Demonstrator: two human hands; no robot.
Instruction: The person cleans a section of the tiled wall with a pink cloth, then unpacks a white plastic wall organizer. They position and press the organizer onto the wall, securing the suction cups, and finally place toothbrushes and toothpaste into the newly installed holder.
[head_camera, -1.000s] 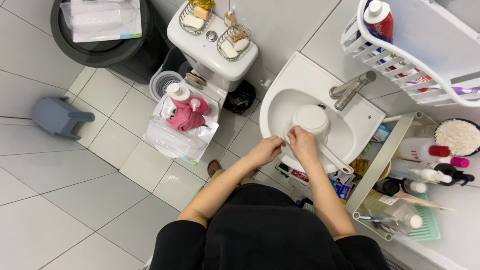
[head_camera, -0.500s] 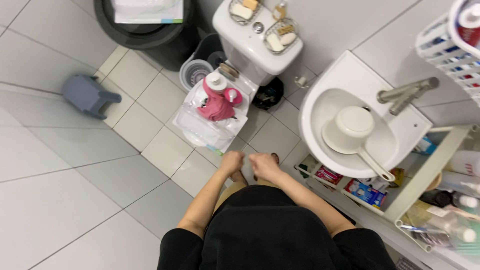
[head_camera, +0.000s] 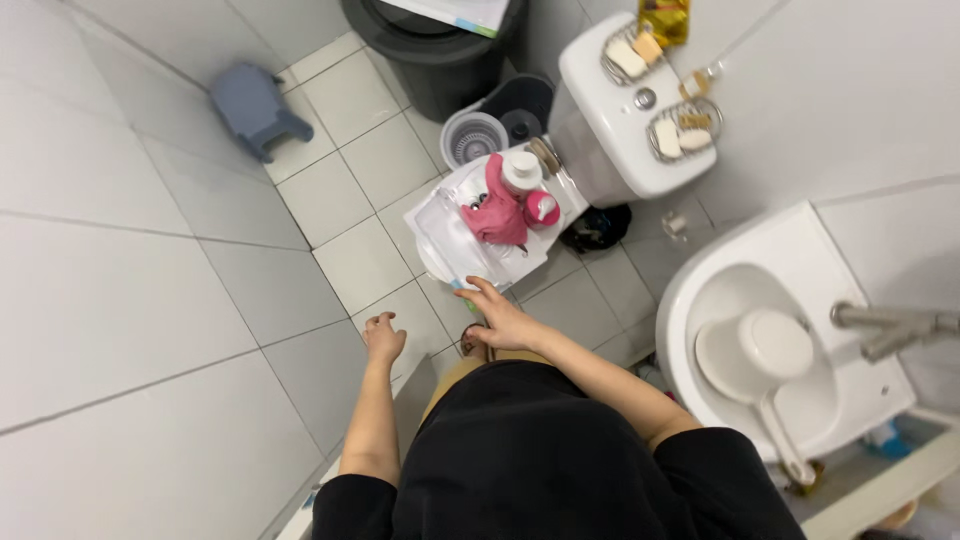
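R hand (head_camera: 503, 318) stretched fwd, fingers spread open, tips touching near edge of clear plastic bag (head_camera: 455, 235) on the toilet lid; not gripping. L hand (head_camera: 383, 336) hangs lower left over floor tiles, loosely curled, holds nothing. Bag sits w/ pink cloth (head_camera: 497, 208) + white-capped bottle (head_camera: 521, 170) on top. Sink (head_camera: 800, 262) at right has white ladle (head_camera: 752, 350) inside.

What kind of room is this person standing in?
Most likely a small home bathroom. A white toilet cistern with soap baskets on top stands against the wall, a white washbasin with a metal tap sits beside it, and the floor is laid in pale tiles.
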